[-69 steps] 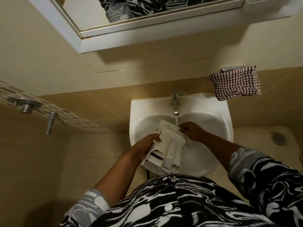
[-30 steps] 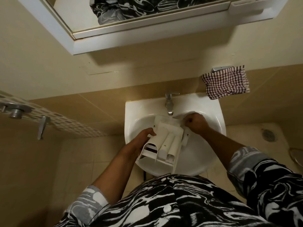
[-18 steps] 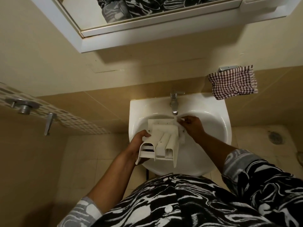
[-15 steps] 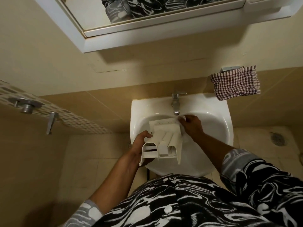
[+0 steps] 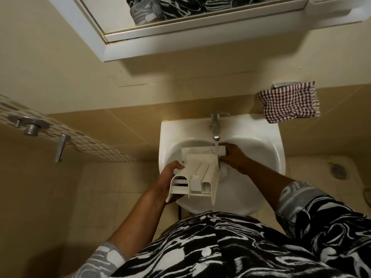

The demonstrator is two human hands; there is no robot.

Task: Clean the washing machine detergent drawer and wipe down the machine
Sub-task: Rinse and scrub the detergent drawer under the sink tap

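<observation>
A white plastic detergent drawer (image 5: 197,173) lies bottom-up over the white basin (image 5: 259,177). My left hand (image 5: 167,179) grips its left side near the open end. My right hand (image 5: 233,157) holds the drawer's far right corner, fingers curled on the front panel. Water runs from the metal tap (image 5: 215,127) onto that corner, just by my right fingers. The washing machine is not in view.
A red-and-white checked cloth (image 5: 290,103) hangs on a wall bracket to the right of the basin. A mirror cabinet (image 5: 180,45) juts out above. Metal fittings (image 5: 32,127) stick out of the left wall. A floor drain (image 5: 338,171) lies at the right.
The drawer has been turned and shifted under the tap so its far right corner now sits in the stream. Both hands kept their hold. The view has swayed slightly.
</observation>
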